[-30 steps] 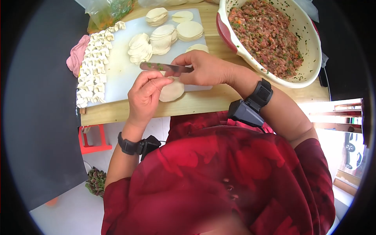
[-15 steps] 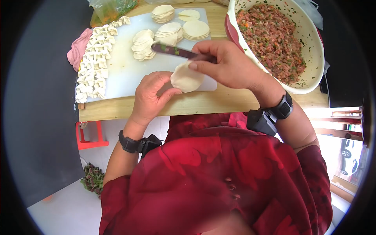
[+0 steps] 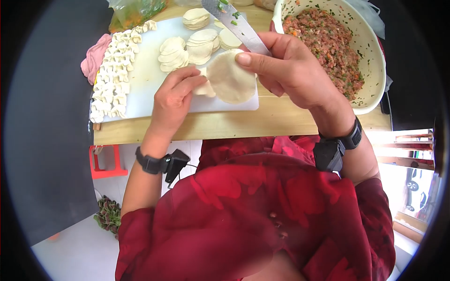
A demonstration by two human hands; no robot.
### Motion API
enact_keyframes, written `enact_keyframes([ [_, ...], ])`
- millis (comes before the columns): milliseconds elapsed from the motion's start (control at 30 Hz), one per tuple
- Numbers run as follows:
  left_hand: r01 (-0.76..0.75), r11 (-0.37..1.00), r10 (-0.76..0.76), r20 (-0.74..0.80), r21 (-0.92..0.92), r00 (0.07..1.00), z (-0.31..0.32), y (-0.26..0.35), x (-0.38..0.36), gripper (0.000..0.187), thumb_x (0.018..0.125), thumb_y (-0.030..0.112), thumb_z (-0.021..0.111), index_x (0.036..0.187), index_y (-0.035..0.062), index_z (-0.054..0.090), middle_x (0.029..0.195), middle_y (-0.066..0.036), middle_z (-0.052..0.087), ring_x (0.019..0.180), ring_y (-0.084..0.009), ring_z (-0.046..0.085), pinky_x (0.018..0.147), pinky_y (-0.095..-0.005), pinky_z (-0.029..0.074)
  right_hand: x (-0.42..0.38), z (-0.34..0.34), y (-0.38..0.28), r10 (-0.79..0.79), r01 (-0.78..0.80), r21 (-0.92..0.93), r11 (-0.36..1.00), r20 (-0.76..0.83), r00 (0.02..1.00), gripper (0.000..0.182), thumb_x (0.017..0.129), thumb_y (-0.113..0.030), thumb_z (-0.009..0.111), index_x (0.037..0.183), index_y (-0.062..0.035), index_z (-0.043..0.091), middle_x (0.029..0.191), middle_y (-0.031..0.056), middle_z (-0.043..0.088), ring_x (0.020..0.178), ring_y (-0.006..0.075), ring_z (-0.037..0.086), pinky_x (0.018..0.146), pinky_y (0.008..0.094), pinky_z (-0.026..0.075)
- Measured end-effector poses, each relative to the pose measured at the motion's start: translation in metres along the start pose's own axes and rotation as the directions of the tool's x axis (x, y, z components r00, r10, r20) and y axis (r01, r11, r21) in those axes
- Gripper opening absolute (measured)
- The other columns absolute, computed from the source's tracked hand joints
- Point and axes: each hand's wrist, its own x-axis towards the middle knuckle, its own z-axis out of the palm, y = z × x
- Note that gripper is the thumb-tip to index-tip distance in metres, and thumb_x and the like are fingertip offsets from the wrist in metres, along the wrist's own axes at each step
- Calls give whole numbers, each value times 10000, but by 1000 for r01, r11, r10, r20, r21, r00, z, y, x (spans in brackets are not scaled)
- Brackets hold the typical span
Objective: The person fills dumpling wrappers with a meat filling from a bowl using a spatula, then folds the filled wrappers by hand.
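Note:
Between my hands hangs a round dumpling wrapper [image 3: 230,78], over the front edge of the white board [image 3: 145,89]. My right hand [image 3: 293,68] pinches its upper edge with the thumb and also grips a knife [image 3: 241,29], whose flat metal blade points up and left with green bits stuck on it. My left hand [image 3: 176,96] is closed on another pale piece of dough [image 3: 205,88], which looks folded and partly overlaps the round wrapper. Behind lie stacks of wrappers [image 3: 172,54]. Rows of shaped dumplings [image 3: 112,77] line the board's left side.
A large white bowl [image 3: 377,79] of minced meat filling [image 3: 323,47] stands at the right. A pink cloth [image 3: 95,55] lies by the dumplings, and a plastic bag [image 3: 136,11] is at the back left. The wooden table edge [image 3: 126,136] runs before me.
My right hand has swung the knife blade upward and drawn slightly right. The round wrapper now faces me more fully, and a second dough piece shows in my left hand.

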Motion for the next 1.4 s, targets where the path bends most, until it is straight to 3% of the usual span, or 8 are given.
enact_keyframes([
  [133,132,978,-131,-13,160,991,-20,16,-5,315,800,-118,539,1035,44,672,1050,-84,647,976,-191,625,827,-293,511,4,0,12,179,-178,26,984,-42,983,276,807,-233,758,905,-14,620,593,-28,514,428,43,416,399,204,281],
  [200,469,722,-400,246,-508,883,-17,34,-6,269,882,-83,515,1126,-19,609,1115,-110,633,1000,-165,612,863,-290,493,8,8,24,192,-191,31,981,-47,980,294,816,-280,764,871,-24,630,579,-29,523,410,36,414,376,190,254],
  [467,484,570,-330,354,-664,875,7,48,10,423,850,51,707,1226,-45,537,1080,-139,655,950,-164,646,803,-269,540,9,18,37,253,-251,116,961,-3,967,281,826,-258,757,917,-23,632,707,20,623,445,48,479,378,178,308],
  [767,637,296,-515,442,-712,734,13,40,1,363,927,50,582,1280,-17,531,1076,-147,675,973,-123,623,833,-235,487,8,17,51,220,-210,108,972,-90,971,218,819,-187,738,867,10,659,748,56,665,479,75,528,397,212,336],
  [1100,524,685,-431,298,-507,852,10,48,-1,415,946,8,502,1360,-13,469,1128,-128,659,959,-110,618,846,-257,494,9,18,61,198,-198,10,980,-97,975,276,796,-217,752,903,14,643,745,54,631,498,76,486,419,239,364],
  [1200,617,531,-485,389,-581,784,4,37,-2,401,948,9,484,1349,-14,475,1112,-110,658,967,-120,625,850,-284,517,3,6,61,239,-237,59,970,-38,970,277,816,-221,720,937,9,622,784,53,634,508,73,496,411,226,333],
  [1267,671,227,-586,452,-705,673,2,36,-3,352,944,3,492,1294,-36,508,1042,-114,667,918,-130,638,797,-261,526,-2,-3,62,254,-253,111,961,6,967,279,824,-225,705,949,5,610,796,51,633,506,70,499,407,217,315],
  [1400,718,120,-612,519,-685,597,12,39,-6,336,916,5,569,1248,-37,532,1021,-103,668,898,-132,644,783,-271,541,-4,-2,73,292,-305,250,919,89,952,283,843,-243,673,967,-5,585,807,51,632,500,61,504,402,192,276],
])
